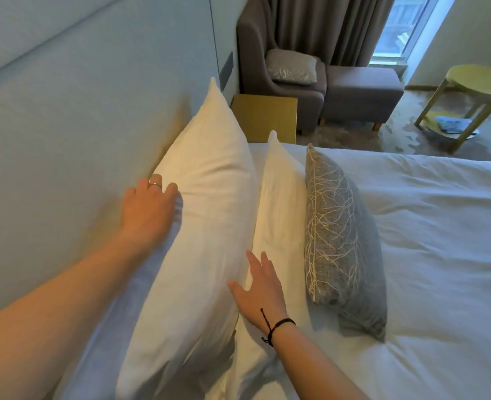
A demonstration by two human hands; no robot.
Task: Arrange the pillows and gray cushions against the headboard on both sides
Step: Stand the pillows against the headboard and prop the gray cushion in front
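Note:
A large white pillow [206, 197] stands upright against the pale padded headboard [65, 125]. My left hand [149, 212], with a ring on one finger, lies flat on the pillow's headboard side, fingers curled over its edge. In front of it stands a smaller white pillow [281, 197]. My right hand [258, 287] rests with spread fingers in the gap between the two white pillows, touching both. A gray cushion [345, 246] with a pale branch pattern leans against the smaller pillow on the bed side. Neither hand grips anything.
White bedding [440, 241] covers the bed to the right. Beyond the pillows stands a yellow bedside table [264, 116], then a gray armchair [281, 39] holding a second gray cushion [292, 66], a footstool [362, 90] and a round yellow side table [478, 82].

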